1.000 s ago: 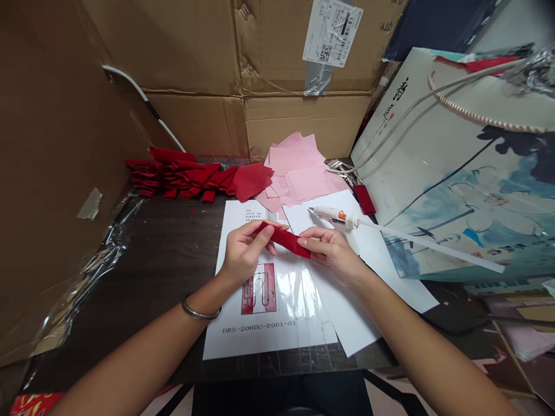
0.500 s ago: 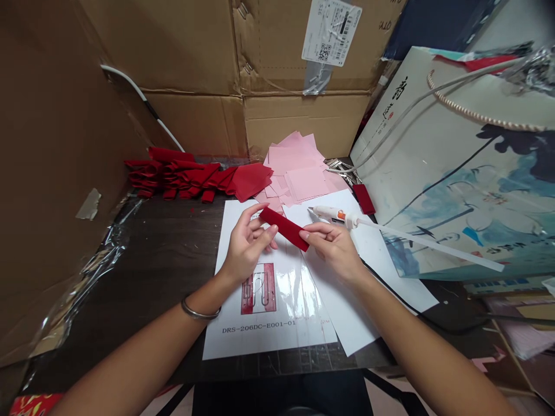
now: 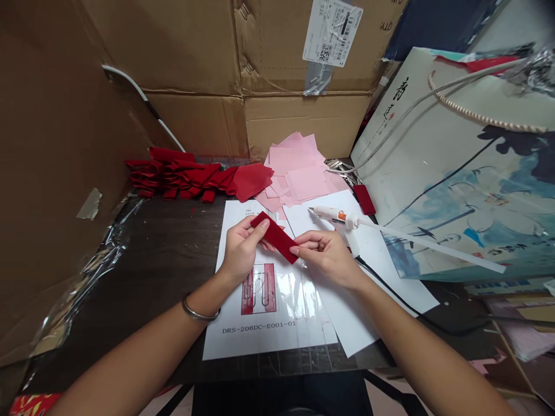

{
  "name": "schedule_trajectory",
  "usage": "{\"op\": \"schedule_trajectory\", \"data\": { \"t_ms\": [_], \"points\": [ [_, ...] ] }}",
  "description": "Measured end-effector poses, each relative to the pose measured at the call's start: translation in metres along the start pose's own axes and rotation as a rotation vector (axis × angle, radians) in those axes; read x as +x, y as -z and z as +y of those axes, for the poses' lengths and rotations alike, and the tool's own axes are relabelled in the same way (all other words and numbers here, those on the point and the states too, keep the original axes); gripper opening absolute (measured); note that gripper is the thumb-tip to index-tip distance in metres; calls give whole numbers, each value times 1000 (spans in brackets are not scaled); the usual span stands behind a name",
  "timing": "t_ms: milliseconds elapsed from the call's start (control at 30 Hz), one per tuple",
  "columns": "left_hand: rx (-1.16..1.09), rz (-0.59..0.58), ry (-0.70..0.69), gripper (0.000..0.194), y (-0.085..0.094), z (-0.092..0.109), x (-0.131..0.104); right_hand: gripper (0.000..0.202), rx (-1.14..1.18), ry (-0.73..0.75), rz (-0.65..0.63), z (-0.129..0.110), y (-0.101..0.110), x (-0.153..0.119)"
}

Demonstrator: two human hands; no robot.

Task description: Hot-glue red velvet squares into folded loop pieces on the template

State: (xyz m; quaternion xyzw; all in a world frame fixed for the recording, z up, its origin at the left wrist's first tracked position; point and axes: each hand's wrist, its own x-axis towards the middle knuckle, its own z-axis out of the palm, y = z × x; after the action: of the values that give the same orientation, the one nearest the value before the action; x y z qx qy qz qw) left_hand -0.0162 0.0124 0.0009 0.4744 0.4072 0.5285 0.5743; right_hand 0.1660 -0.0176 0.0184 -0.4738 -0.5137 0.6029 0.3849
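Between my two hands is a narrow red strip [image 3: 278,236], flat and slanting down to the right; whether it is fabric or paper I cannot tell. My left hand [image 3: 241,247] is closed on its upper left end, thumb on top. At the lower right end, my right hand [image 3: 326,254] pinches it between thumb and fingers. Below the strip lies a printed sheet [image 3: 225,294] showing a picture of a red piece with bent metal wire. A white hot glue gun [image 3: 336,215] with a long glue stick [image 3: 437,245] rests just beyond my right hand.
Folded red pieces [image 3: 182,176] lie in a row at the back left. Pink paper squares [image 3: 299,162] are piled at the back, beside metal clips [image 3: 347,169]. A red piece [image 3: 364,200] lies by a big paper bag [image 3: 433,162]. Cardboard [image 3: 191,46] walls the back and left.
The strip has moved slightly left and down. My left fingers, loosely spread before, have closed with the thumb over its end. My right hand has kept its pinch.
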Motion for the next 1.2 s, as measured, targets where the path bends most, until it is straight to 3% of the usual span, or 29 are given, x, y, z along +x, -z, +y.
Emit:
{"op": "schedule_trajectory", "data": {
  "t_ms": [167,433,567,667,733,867,1033,1200],
  "points": [
    [9,4,-12,26,-1,1,-1,12,-9,-7,57,2,-2,1],
    [27,168,-43,29,8,-4,12,21,-58,102,190,4,-3,3],
    [397,96,-83,42,17,-2,17,28,-232,130,304,6,-2,3],
    [746,99,-214,41,22,0,19,27,-311,121,326,7,-3,2],
    [854,95,-283,41,24,0,19,25,-348,113,326,8,-4,2],
    [887,74,-302,39,23,0,18,22,-403,103,298,10,-5,1],
    [698,35,-292,34,21,2,17,19,-461,91,267,13,-7,2],
    [840,-97,-330,45,24,2,19,19,-496,85,236,12,-8,1]
  ]
}}
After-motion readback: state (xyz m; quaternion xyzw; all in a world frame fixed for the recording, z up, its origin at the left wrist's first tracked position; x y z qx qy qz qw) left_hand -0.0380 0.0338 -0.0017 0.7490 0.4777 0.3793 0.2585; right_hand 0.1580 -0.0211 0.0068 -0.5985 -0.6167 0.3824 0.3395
